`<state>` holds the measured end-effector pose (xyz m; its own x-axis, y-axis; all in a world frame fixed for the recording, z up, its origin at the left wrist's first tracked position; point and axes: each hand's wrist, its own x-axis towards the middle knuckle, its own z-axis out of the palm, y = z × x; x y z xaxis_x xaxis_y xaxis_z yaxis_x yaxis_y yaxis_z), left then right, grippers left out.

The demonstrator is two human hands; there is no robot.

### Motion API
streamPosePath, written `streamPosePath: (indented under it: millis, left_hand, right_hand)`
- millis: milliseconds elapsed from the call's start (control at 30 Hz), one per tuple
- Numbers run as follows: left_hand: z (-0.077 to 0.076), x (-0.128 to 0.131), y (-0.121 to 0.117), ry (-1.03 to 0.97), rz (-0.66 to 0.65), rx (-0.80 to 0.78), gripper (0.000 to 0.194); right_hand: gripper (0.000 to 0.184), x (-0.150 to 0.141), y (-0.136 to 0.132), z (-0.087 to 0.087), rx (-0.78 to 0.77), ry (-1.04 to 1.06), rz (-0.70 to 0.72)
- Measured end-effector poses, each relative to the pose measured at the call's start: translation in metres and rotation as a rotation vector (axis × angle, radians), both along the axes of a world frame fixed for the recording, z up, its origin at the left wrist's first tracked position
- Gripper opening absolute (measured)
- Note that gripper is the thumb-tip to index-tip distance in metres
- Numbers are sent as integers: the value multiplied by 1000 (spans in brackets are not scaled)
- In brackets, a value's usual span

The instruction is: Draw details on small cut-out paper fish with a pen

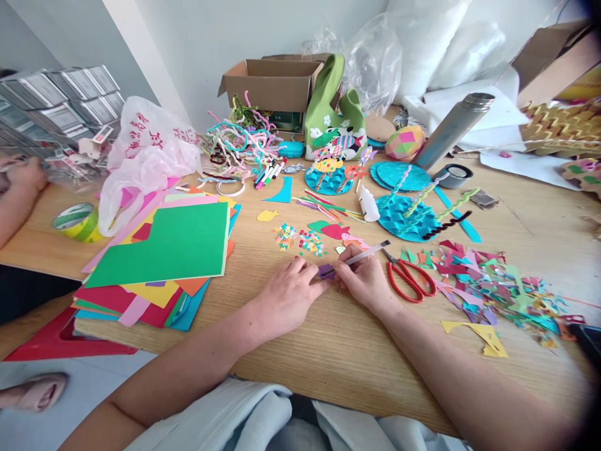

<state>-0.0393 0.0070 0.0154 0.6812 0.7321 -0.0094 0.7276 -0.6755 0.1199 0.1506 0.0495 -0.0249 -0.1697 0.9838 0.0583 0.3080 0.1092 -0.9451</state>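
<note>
My right hand (364, 277) grips a pen (369, 252) with a clear, whitish barrel, its writing end down at a small purple paper piece (325, 271). With its fingertips, my left hand (285, 294) holds that piece against the table; its outline is partly covered by my fingers. Just beyond my hands are a red paper fish (334, 232) and small piles of coloured paper dots (286, 237). A yellow paper fish (267, 215) lies farther back. Red-handled scissors (410, 280) rest beside my right hand.
Coloured paper sheets (188, 241) are stacked at left near yellow tape (76, 220). Paper scraps (498, 279) spread at right. Behind stand blue discs with twisted stems (407, 216), a white glue bottle (369, 205), a steel flask (453, 128) and pipe cleaners (239, 144). Another person's arm (21, 194) is far left.
</note>
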Motion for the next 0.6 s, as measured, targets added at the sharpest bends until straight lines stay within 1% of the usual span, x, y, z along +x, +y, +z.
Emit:
streamPosePath:
  millis: [200,367,533,600]
  left_hand:
    - [0,0,0,-5,2,6,45]
    - [-1,0,0,-5,4,13,43]
    - [-3,0,-1,-15,8,26,44]
    - [-3,0,-1,-22,14,25,46]
  right_hand:
    - [15,-1,-1,3,1,29,-4]
    - [19,-1,-1,5,62,117,-121]
    - [20,-1,-4,5,111,145,-166]
    - [20,-2,-6,7,126,191,-198]
